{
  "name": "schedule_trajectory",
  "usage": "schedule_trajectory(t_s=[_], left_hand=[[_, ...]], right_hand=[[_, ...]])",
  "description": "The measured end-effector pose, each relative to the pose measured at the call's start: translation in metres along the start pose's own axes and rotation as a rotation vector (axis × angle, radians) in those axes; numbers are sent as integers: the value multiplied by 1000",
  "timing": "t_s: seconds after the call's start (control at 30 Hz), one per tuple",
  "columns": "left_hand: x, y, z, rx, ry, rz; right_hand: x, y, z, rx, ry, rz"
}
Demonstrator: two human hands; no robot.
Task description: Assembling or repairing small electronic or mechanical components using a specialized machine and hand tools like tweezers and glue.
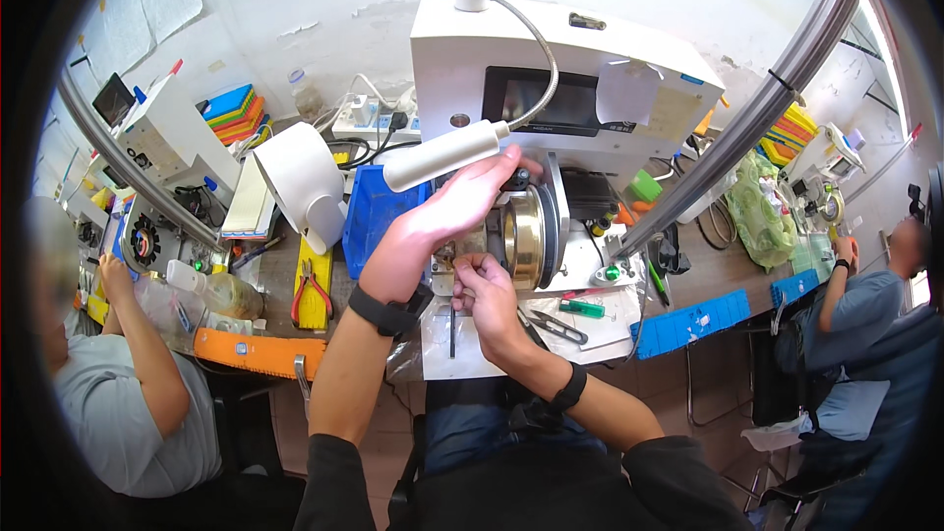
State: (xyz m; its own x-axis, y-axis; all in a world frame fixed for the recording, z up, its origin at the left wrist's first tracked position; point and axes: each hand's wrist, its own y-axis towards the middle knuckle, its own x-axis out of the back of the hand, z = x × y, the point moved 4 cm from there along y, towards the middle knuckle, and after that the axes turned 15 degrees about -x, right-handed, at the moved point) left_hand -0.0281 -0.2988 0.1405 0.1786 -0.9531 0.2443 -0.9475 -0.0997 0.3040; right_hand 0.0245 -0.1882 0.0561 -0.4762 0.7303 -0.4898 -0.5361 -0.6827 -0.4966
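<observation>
At the bench machine, my left hand (pixel 462 205) reaches over the block beside a brass-coloured wheel (pixel 522 238). Its fingers stretch toward the top of the wheel; the thumb side is partly hidden. Just below, my right hand (pixel 489 300) is closed in a pinch at the front of the machine, left of the wheel. Whatever lies between those fingertips is too small to make out. Over my left hand hangs a white lamp (pixel 442 157) on a bendable metal neck. Tweezers (pixel 559 327) and a green-handled tool (pixel 582 309) lie right of my right hand.
A blue bin (pixel 379 221) stands left of my left forearm. Red-handled pliers (pixel 312 293) lie on a yellow strip farther left. The white machine cabinet (pixel 452 59) rises behind, and a metal post (pixel 728 128) slants at right. Co-workers sit on both sides.
</observation>
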Motion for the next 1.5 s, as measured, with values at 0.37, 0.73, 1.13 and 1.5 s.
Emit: schedule_trajectory(t_s=[0.37, 0.73, 1.13, 1.5], left_hand=[[54, -169, -39, 376, 562, -482], [30, -216, 30, 328, 954, -314], [43, -224, 16, 346, 719, -522], [47, -230, 18, 245, 463, -679]], right_hand=[[26, -41, 0, -103, -67, 75], [19, -65, -1, -154, -98, 98], [23, -70, 4, -145, -89, 96], [26, -69, 0, -163, -91, 101]])
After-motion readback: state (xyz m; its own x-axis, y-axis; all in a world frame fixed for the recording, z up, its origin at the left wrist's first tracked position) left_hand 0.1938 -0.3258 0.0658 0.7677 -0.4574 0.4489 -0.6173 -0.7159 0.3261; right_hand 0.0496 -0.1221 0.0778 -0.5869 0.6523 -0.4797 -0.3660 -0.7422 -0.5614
